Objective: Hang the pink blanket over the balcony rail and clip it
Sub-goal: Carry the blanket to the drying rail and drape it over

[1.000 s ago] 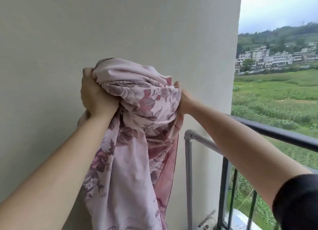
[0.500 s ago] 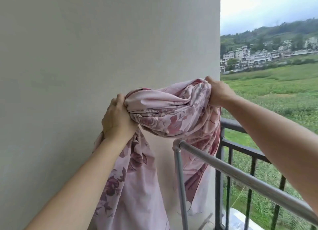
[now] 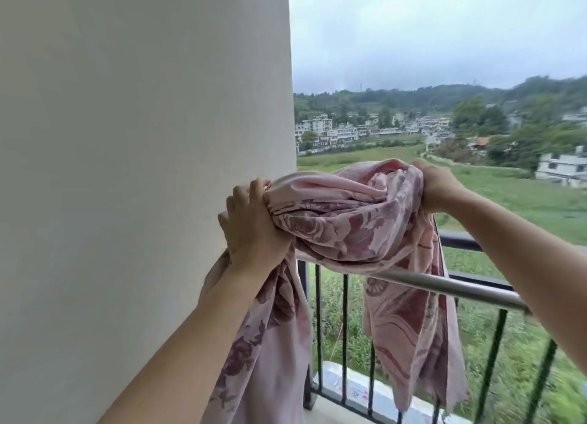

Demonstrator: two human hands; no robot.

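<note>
The pink blanket (image 3: 346, 220), printed with dark rose flowers, is bunched between my two hands just above the silver rail (image 3: 451, 287). My left hand (image 3: 251, 223) grips its left end beside the wall. My right hand (image 3: 440, 185) grips the right end, out past the rail. One length of blanket hangs down on my side under the left hand; another length hangs on the far side of the silver rail, in front of the black railing. No clip is in view.
A pale wall (image 3: 143, 169) fills the left, close to my left hand. Behind the silver rail runs a black balcony railing (image 3: 460, 237) with vertical bars. Beyond lie green fields and distant houses.
Both hands have carried the bunched blanket down and to the right, from in front of the wall to just above the silver rail. One end now hangs beyond the rail.
</note>
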